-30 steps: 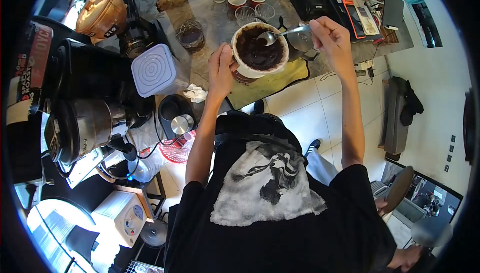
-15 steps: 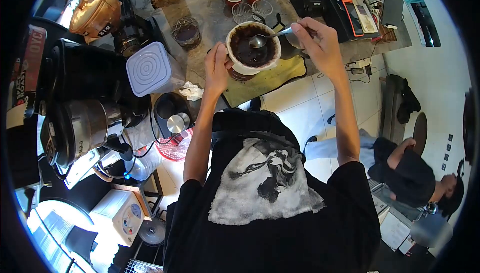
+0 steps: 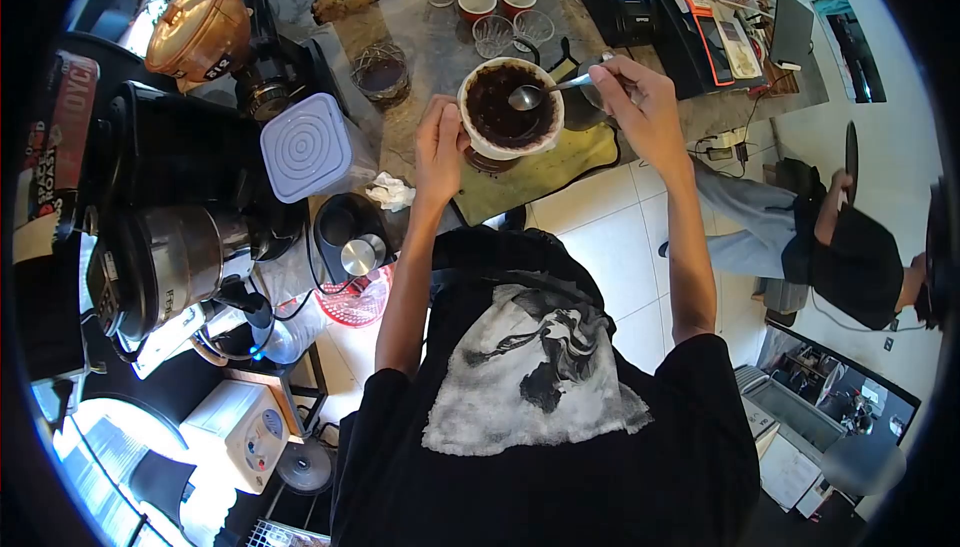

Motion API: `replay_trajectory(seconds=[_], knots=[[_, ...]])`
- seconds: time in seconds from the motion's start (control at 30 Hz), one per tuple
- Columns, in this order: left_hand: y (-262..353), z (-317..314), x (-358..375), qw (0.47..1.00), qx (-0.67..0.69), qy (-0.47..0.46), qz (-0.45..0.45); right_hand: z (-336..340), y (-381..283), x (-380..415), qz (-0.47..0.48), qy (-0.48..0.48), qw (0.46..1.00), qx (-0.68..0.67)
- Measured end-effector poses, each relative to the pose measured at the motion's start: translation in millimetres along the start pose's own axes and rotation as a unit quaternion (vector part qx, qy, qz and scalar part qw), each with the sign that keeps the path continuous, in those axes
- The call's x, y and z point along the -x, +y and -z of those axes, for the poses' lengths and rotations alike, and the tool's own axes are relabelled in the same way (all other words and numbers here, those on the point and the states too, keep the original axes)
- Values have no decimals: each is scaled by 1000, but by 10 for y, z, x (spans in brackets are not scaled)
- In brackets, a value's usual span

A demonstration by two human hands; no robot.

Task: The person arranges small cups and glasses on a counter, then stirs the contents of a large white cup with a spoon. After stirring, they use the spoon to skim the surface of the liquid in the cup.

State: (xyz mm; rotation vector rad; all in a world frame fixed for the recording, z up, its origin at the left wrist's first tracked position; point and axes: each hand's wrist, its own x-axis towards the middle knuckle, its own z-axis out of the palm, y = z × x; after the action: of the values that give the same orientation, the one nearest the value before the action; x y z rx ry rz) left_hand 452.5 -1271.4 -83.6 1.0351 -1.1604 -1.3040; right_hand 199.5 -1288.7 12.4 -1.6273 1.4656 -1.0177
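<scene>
My left hand [image 3: 440, 147] is closed on the side of a white coffee dripper [image 3: 512, 155], apparently at its handle, which the fingers hide. Dark, wet coffee grounds [image 3: 503, 129] coat the inside of the dripper. Held by its handle between thumb and fingers of my right hand [image 3: 643, 107], a metal spoon [image 3: 526, 98] reaches in from the right, its bowl over the grounds. Part of a reddish-brown base [image 3: 488, 165] shows under the dripper; the rest is hidden. A yellow-green cloth [image 3: 545, 183] lies beneath, along the counter's near edge.
Two red cups [image 3: 477, 4] and several clear glasses [image 3: 492, 37] stand beyond the dripper. A dark-filled glass [image 3: 381, 75], a lidded plastic container [image 3: 307, 149] and a crumpled tissue [image 3: 390, 192] are at left. Another person [image 3: 850, 257] stands at right.
The spoon and my right hand have shifted slightly relative to the dripper; both hands keep their grips. The other person has moved farther along and now raises a hand to a dark round object.
</scene>
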Motion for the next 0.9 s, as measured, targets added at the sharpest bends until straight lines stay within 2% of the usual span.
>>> replay_trajectory(seconds=[0.17,0.27,0.33,0.47,0.53,0.7,0.77,0.83,0.9], knots=[[22,-30,35,999,2,38,31,-18,11,4,1,-3,1000,-12],[-23,2,78,999,35,19,6,6,-14,8,-12,-4,1000,-8],[43,-44,105,998,-5,64,-28,17,-61,15,-19,-3,1000,-20],[-247,147,157,992,-83,81,-53,30,-89,1,-18,9,997,-73],[-235,133,197,987,-101,77,-100,52,-41,-7,-16,12,998,-61],[-242,107,247,983,-142,66,-101,17,40,-15,-26,24,997,-62],[-258,79,257,980,-161,54,-105,-40,102,-11,-37,30,994,-100],[-252,50,262,982,-182,31,-33,-83,133,1,-45,24,994,-102],[-377,52,262,981,-188,25,-33,-163,223,5,-46,18,993,-107]])
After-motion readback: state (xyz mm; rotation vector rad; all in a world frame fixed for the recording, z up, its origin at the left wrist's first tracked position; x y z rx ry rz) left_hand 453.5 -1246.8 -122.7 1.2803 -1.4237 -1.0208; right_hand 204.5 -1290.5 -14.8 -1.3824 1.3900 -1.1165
